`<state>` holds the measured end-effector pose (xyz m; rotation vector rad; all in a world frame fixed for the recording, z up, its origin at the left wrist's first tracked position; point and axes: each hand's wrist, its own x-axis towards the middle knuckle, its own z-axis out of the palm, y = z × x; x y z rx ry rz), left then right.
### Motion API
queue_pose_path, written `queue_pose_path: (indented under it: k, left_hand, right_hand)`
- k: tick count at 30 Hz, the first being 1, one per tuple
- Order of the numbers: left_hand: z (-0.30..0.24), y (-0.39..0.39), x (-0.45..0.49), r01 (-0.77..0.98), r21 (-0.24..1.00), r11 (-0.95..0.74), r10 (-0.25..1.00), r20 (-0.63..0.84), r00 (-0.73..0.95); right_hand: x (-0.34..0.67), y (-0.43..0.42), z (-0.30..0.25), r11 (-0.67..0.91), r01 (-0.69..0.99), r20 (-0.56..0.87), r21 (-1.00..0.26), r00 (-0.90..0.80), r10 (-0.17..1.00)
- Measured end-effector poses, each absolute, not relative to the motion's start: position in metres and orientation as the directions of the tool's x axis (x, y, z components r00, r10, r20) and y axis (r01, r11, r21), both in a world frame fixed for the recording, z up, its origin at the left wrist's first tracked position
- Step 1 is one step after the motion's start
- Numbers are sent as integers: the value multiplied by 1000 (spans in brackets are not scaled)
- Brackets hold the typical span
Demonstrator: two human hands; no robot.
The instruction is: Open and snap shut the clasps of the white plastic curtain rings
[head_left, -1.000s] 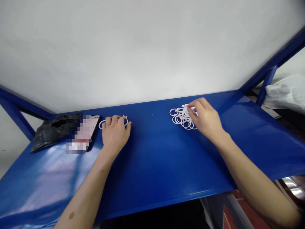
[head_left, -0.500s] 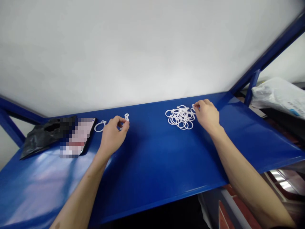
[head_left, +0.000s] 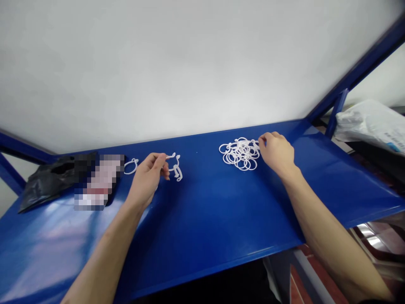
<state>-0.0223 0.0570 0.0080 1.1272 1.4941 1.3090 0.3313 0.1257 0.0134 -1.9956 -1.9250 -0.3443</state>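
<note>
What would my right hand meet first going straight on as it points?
The right hand would likely first meet the pile of white rings to its left, though depth is unclear.

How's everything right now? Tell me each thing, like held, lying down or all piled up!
White pieces: held, ends sticking out
Left hand: closed on white pieces
Ring pile: heaped, overlapping
Right hand: at pile's edge, grip unclear
Lone ring: lying apart
Phone: lying flat, blurred
Black bag: crumpled
Whitish bag: crumpled

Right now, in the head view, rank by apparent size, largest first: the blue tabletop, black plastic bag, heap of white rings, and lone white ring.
1. Blue tabletop
2. Black plastic bag
3. Heap of white rings
4. Lone white ring
</note>
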Motion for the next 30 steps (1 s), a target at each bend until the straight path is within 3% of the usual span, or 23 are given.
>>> queue_pose_path:
  k: [7,16,21,26,30]
  left_hand:
    - [6,55,-20,120,992,51,982,-28,-189]
    - [10,52,-15,169,982,78,991,-57,-125]
    - [13,50,-10,168,981,100,988,-78,-130]
    - [13,47,-4,150,979,141,988,-130,-86]
    - [11,43,5,65,990,129,992,-129,-1]
  right_hand:
    - [333,129,2,40,999,285,-18,-33,958]
    - [330,128,-3,133,991,333,10,-129,934]
    - [330,127,-2,169,985,443,13,-157,882]
    - [309,112,12,359,923,613,-139,-204,763]
    - [271,81,11,691,648,572,-319,-450,686]
